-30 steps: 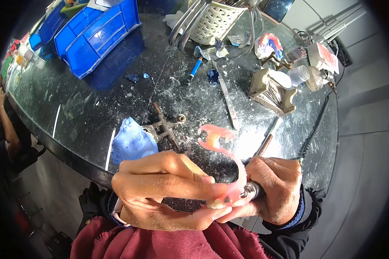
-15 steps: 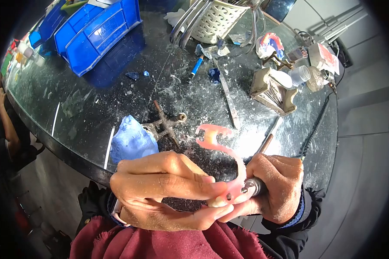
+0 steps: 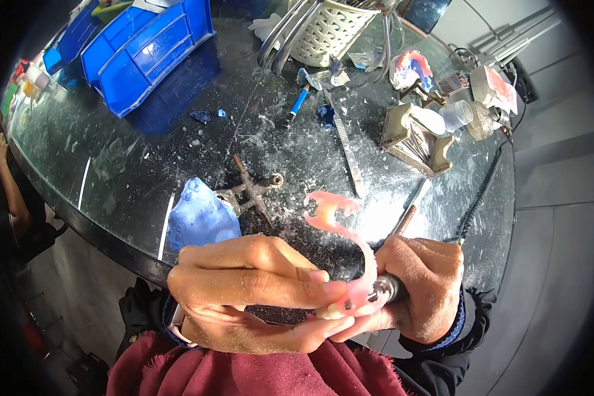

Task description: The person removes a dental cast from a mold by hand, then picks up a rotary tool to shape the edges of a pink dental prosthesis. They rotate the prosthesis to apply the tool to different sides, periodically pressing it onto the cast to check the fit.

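Between its thumb and fingers, my left hand [image 3: 257,290] pinches a pink partial denture [image 3: 364,261]. The denture curves up and away to a wider far end above the table, and whitish teeth show at the near end by my fingertips. My right hand [image 3: 426,287] is wrapped round a handpiece [image 3: 388,288], whose metal nose is against or very close to the denture's near end. The bur's tip is hard to make out. Left of the denture, a blue plaster model [image 3: 201,218] lies beside a metal articulator frame [image 3: 252,191].
Dust and chips cover the dark table [image 3: 119,165]. Farther back are a metal tool [image 3: 346,148], a blue-handled tool [image 3: 299,102], a white basket [image 3: 330,33] and blue bins [image 3: 152,56]. A stand [image 3: 412,142], clear cup [image 3: 457,115] and coiled cord [image 3: 472,211] are right. Another person's arm [image 3: 12,185] shows far left.
The denture has shifted slightly to the right and tilted a little in my left hand. My right hand and the handpiece stay almost in place.
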The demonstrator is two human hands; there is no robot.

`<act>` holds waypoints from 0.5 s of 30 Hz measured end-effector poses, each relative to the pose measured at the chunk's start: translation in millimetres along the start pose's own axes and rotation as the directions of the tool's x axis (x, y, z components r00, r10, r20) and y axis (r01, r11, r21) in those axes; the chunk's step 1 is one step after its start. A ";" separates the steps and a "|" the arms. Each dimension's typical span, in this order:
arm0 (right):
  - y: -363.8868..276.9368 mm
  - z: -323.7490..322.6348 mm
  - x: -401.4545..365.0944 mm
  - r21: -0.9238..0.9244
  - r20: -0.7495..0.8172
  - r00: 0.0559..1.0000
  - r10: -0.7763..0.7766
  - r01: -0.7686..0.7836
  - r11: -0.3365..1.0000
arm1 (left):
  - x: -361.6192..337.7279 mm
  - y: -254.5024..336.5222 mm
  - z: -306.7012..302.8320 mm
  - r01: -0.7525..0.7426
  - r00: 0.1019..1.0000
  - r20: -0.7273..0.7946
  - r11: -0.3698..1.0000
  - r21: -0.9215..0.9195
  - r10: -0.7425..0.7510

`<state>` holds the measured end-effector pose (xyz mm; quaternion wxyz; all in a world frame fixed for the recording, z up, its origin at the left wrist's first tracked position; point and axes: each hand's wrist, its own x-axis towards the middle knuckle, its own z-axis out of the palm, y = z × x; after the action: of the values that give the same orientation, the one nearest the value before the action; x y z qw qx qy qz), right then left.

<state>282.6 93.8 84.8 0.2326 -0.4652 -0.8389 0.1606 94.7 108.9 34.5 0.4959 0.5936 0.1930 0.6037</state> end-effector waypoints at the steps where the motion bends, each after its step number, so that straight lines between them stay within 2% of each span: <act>1: -0.6 0.3 -0.1 0.000 0.001 1.000 0.004 -0.004 1.000 | -0.3 -0.2 0.5 -0.007 1.000 -0.007 1.000 0.002 0.007; 4: -2.7 0.4 -1.2 -0.017 -0.002 1.000 0.019 -0.019 1.000 | 0.1 0.9 -2.9 0.005 1.000 0.023 1.000 -0.008 -0.005; 7: -3.3 -3.7 -2.7 -0.082 -0.015 0.999 0.040 -0.041 0.996 | 2.3 4.7 -1.7 0.085 0.996 0.043 0.994 -0.065 -0.082; 11: -7.7 -9.8 -1.6 -0.216 -0.054 0.998 0.028 -0.039 0.976 | 4.9 9.4 -9.3 0.141 0.980 0.131 0.988 0.065 -0.149; 15: -17.7 -9.6 -2.6 -0.367 -0.123 0.992 0.034 -0.077 0.927 | 1.6 15.1 -5.6 0.242 0.968 0.025 0.961 0.135 -0.248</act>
<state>276.4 82.9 100.8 0.1837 -0.5327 -0.8259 -0.0209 84.3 105.7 46.5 0.5308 0.6089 0.2937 0.5111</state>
